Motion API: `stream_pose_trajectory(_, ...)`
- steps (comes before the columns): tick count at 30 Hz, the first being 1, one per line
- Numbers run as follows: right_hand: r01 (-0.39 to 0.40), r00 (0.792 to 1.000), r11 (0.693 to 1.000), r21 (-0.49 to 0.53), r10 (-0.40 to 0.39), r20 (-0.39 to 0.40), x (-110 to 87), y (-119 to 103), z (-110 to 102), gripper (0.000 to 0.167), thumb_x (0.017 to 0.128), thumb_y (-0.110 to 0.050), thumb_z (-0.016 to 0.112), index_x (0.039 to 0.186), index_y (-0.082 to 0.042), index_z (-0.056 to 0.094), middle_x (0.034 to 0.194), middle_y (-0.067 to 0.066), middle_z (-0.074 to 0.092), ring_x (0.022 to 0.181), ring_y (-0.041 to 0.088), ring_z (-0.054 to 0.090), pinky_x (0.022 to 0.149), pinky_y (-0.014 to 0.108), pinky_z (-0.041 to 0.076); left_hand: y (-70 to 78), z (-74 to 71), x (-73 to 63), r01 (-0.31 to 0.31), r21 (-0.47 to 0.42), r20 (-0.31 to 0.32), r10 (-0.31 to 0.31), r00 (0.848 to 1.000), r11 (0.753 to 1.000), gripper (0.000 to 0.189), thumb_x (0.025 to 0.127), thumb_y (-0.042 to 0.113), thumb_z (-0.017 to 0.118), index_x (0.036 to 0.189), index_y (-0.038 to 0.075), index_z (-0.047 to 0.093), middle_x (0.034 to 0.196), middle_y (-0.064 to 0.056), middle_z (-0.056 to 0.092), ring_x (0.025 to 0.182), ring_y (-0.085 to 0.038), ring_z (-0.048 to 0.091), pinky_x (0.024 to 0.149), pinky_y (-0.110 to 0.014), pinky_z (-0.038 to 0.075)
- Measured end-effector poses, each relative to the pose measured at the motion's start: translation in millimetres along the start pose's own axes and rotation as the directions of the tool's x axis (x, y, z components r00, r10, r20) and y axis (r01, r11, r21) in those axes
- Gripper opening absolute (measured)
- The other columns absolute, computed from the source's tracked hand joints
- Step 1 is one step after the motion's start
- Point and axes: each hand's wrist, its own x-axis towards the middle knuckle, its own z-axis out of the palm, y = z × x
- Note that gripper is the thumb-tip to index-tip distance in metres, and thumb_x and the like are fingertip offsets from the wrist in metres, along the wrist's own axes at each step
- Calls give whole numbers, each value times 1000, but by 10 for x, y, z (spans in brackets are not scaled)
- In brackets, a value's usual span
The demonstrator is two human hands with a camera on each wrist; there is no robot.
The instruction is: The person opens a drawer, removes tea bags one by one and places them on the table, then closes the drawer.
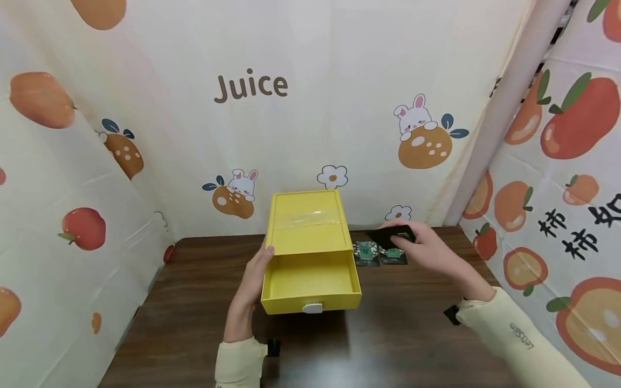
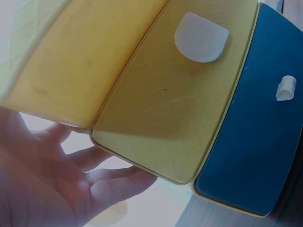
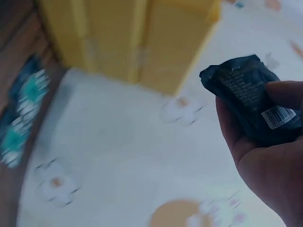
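A yellow drawer box (image 1: 308, 234) stands at the back of the table, its top drawer (image 1: 286, 305) pulled out, with a bare inside and a pale tab handle (image 1: 312, 308). My left hand (image 1: 251, 280) rests along the box's left side, thumb near the top front edge. In the left wrist view, its fingers touch the side of the box beside a yellow drawer front (image 2: 161, 104) and a blue one (image 2: 251, 123). To the right of the box, my right hand (image 1: 432, 250) pinches a small dark packet (image 3: 246, 94) with a barcode, held above the table.
Two dark packets with green and white print, one (image 1: 366, 253) beside the other (image 1: 394, 256), lie on the brown wooden table (image 1: 407, 323) right of the box. A fruit-printed cloth (image 1: 310, 129) hangs behind, with more at both sides.
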Motion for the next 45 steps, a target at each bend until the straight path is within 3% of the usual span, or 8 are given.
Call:
stream_pose_trajectory(4,-117,990,990,-81,110,-87,-89,471,-81,24,100,-5,53,122,-6,61,118,17,61,85,21,57,66,32,46,-9,-17,-9,-13,-6,-5,13,1000,1000,56,105,40,39,156,25,22,129,-23,51,78,-33,60,71,-37,52)
stream_pose_trajectory(9,-279,952,937,-211,240,-192,-187,1050,-173,29,101,-10,48,127,-2,57,109,24,63,65,21,53,61,37,43,-19,-9,5,-19,9,9,19,1000,1000,55,106,40,37,156,25,20,131,-22,49,82,-37,58,74,-37,52)
stream_pose_trajectory(15,-284,933,881,-378,163,-321,-258,1621,-133,27,95,-1,52,119,2,66,91,22,67,51,19,45,54,38,37,-22,4,26,-19,18,5,19,1000,1000,55,106,41,36,156,25,19,143,-14,42,87,-38,56,80,-39,49)
stream_pose_trajectory(21,-322,925,806,-496,155,-348,-362,2019,3,33,86,4,55,114,-2,71,75,16,66,48,18,39,47,35,31,-30,0,40,-6,26,13,6,1000,1000,55,106,41,35,156,25,18,144,-14,41,86,-35,57,80,-37,48)
stream_pose_trajectory(28,-376,923,759,-532,255,-289,-352,2131,79,41,85,3,52,122,-6,68,90,26,66,52,24,43,41,37,32,-129,-44,119,-22,5,9,22,1000,1000,53,105,42,38,155,30,23,143,-12,43,87,-37,57,80,-38,49)
stream_pose_trajectory(36,-281,959,713,-643,222,-174,-315,2289,126,37,86,4,54,118,-4,69,108,26,65,61,30,56,47,48,44,-316,-63,194,-72,33,-15,72,997,997,50,105,44,37,153,36,25,154,2,31,92,-35,56,83,-39,47)
stream_pose_trajectory(41,-221,965,710,-669,257,-46,-282,2365,140,44,81,1,60,124,0,65,120,28,60,90,43,63,63,56,49,-321,-41,184,-70,36,-18,71,997,997,51,104,48,37,152,37,25,152,0,34,90,-33,58,80,-39,49)
stream_pose_trajectory(45,-211,942,729,-651,329,63,-238,2421,153,51,84,-14,64,132,3,58,135,33,46,117,53,47,82,62,44,-316,-47,190,-90,43,-30,91,995,995,52,103,48,38,153,37,26,152,2,34,86,-31,59,77,-39,51)
